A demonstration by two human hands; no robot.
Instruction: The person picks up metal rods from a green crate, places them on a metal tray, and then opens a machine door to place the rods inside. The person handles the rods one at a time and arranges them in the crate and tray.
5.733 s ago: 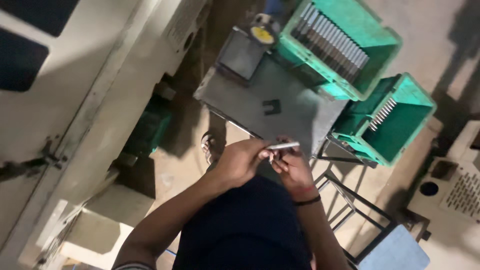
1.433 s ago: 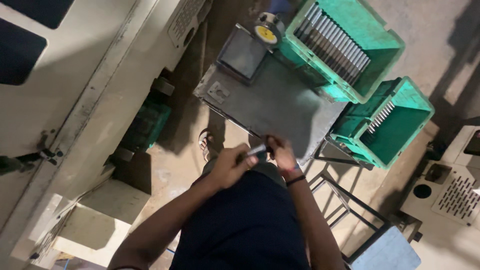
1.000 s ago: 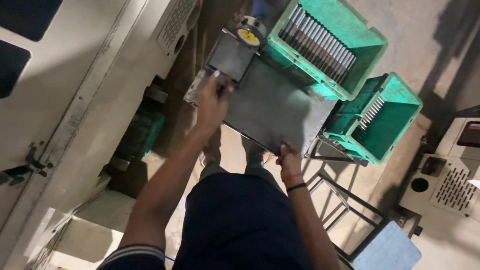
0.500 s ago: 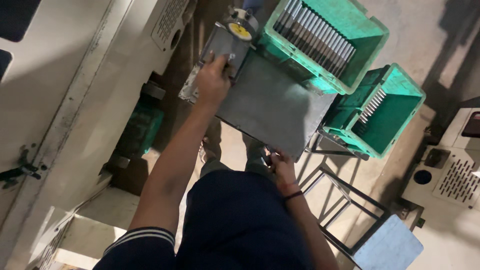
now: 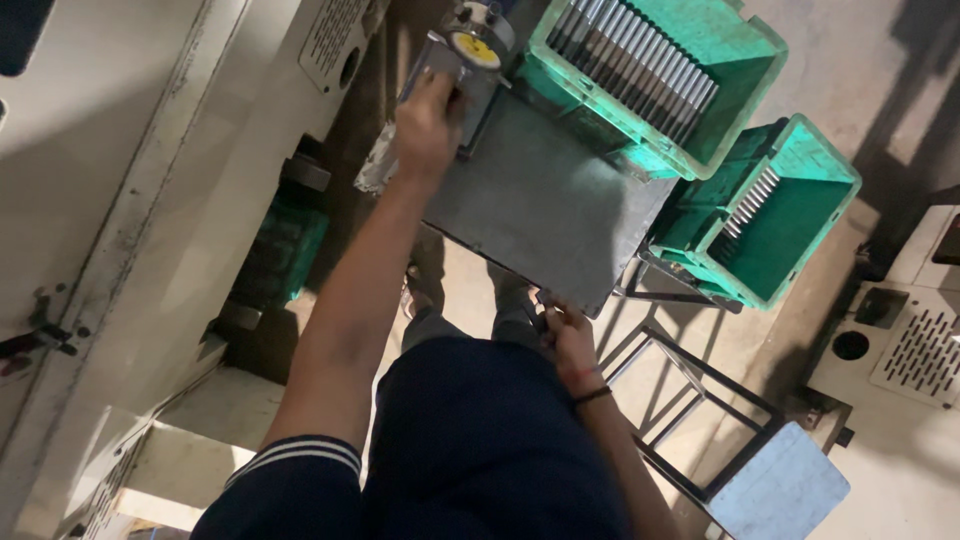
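My left hand (image 5: 425,125) reaches far forward, fingers curled, against the base of a dial gauge fixture (image 5: 470,45) with a yellow face. The gauge stands at the far left corner of a grey metal table (image 5: 545,205). The thin metal rod the hand carried there is hidden under its fingers. My right hand (image 5: 568,338) hangs low at the table's near corner, fingers curled, with a dark band on the wrist. I see nothing in it.
Two green crates stand past the table: a far crate (image 5: 655,85) full of metal rods in rows, and a right crate (image 5: 775,215) with a few rods. A cream machine body (image 5: 150,170) fills the left. A metal stool frame (image 5: 700,400) stands at right.
Both hands held a metal rod close to my body. My left hand then stretched forward to the dial gauge, and my right hand dropped to the table's near edge.
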